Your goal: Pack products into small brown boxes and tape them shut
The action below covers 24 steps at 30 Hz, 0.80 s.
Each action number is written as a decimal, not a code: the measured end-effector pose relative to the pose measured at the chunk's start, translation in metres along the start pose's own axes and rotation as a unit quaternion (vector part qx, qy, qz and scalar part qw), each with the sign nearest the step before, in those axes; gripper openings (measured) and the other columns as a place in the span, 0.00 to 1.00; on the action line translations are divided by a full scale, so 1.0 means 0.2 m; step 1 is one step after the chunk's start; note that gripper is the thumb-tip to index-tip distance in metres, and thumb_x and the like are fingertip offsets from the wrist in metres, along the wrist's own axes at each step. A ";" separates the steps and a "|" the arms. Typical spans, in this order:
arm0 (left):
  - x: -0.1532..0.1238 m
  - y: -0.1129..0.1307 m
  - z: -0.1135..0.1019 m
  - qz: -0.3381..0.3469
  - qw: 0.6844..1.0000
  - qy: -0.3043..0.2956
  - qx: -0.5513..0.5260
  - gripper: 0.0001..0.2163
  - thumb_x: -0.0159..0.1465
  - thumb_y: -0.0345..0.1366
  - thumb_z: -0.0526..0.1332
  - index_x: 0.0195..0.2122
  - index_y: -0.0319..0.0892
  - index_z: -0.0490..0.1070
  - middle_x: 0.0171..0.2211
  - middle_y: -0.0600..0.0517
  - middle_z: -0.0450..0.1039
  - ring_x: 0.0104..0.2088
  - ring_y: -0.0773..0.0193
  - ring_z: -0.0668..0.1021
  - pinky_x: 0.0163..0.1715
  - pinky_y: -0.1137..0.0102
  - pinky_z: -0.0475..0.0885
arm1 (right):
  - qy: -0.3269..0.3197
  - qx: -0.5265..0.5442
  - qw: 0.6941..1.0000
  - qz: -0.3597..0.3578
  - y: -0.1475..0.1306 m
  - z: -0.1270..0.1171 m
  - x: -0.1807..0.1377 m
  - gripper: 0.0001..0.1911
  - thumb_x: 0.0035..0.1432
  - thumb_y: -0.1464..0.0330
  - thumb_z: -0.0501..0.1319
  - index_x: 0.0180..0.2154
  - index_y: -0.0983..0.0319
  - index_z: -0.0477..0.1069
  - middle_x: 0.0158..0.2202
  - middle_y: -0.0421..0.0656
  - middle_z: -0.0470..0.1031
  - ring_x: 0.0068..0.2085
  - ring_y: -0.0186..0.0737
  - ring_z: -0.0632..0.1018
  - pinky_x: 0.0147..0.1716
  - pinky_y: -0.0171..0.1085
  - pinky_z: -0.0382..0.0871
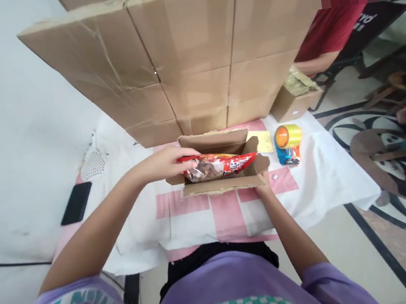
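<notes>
An open cardboard box [222, 185] stands on the table in front of me, its flaps raised. A red snack packet [219, 164] with a see-through window lies across its opening, partly inside. My left hand [176, 162] grips the packet's left end, thumb toward me and fingers on the far side. My right hand [263, 184] is at the box's near right corner; the box and its flap cover most of the fingers, so their grip is hidden.
Stacked cardboard cartons [191, 59] wall off the far side. A tape dispenser [288, 143] and a yellow card [261, 140] are at the right. A phone [76, 203] and a white slotted skimmer [94, 161] lie left. Another person in a red sleeve [332, 28] is at the far right.
</notes>
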<state>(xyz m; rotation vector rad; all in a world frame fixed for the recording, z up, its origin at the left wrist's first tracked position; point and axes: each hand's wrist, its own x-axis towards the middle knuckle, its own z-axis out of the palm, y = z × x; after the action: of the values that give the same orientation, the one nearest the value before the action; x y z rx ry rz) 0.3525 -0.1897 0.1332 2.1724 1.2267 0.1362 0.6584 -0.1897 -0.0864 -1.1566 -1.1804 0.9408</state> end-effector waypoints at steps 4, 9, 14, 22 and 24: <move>0.24 0.03 0.19 -0.013 0.993 -0.086 0.076 0.14 0.67 0.39 0.57 0.52 0.48 0.75 0.46 0.53 0.81 0.43 0.61 0.80 0.39 0.71 0.69 | 0.016 0.006 1.000 -0.015 0.08 -0.04 0.01 0.14 0.61 0.56 0.60 0.34 0.61 0.72 0.33 0.41 0.76 0.37 0.42 0.73 0.38 0.39 0.70; 0.18 0.06 0.24 0.020 0.967 0.059 0.246 0.16 0.63 0.40 0.65 0.51 0.47 0.76 0.55 0.46 0.76 0.57 0.50 0.73 0.53 0.59 0.64 | 0.012 0.014 1.000 -0.019 0.09 -0.05 0.00 0.14 0.62 0.57 0.58 0.36 0.61 0.71 0.35 0.41 0.76 0.38 0.42 0.74 0.40 0.39 0.70; -0.14 -0.13 0.34 -0.045 0.906 0.414 0.078 0.32 0.61 0.59 0.63 0.61 0.48 0.65 0.56 0.43 0.72 0.55 0.49 0.74 0.53 0.56 0.68 | -0.004 0.046 0.997 -0.059 -0.03 -0.09 -0.01 0.19 0.65 0.56 0.56 0.52 0.57 0.73 0.57 0.46 0.74 0.61 0.49 0.71 0.62 0.47 0.62; -0.11 -0.30 0.84 0.057 0.938 0.326 -0.106 0.43 0.54 0.66 0.63 0.65 0.47 0.63 0.70 0.35 0.53 0.70 0.38 0.59 0.65 0.46 0.59 | -0.191 0.102 0.975 0.044 -0.21 -0.07 0.13 0.41 0.57 0.62 0.64 0.69 0.46 0.52 0.72 0.39 0.54 0.71 0.48 0.57 0.68 0.52 0.54; -0.06 -0.26 0.85 0.054 0.919 0.376 -0.107 0.30 0.63 0.62 0.58 0.58 0.47 0.70 0.67 0.39 0.58 0.67 0.43 0.63 0.64 0.48 0.61 | -0.214 0.096 0.970 0.070 -0.23 -0.08 0.16 0.44 0.55 0.64 0.64 0.70 0.44 0.50 0.72 0.37 0.52 0.72 0.47 0.55 0.68 0.52 0.54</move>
<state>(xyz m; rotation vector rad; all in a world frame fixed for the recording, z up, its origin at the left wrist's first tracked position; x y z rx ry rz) 0.3717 -0.2613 -0.0287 2.0390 1.3882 1.1870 0.6775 -0.1704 -0.0348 -0.9138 -1.3224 1.4311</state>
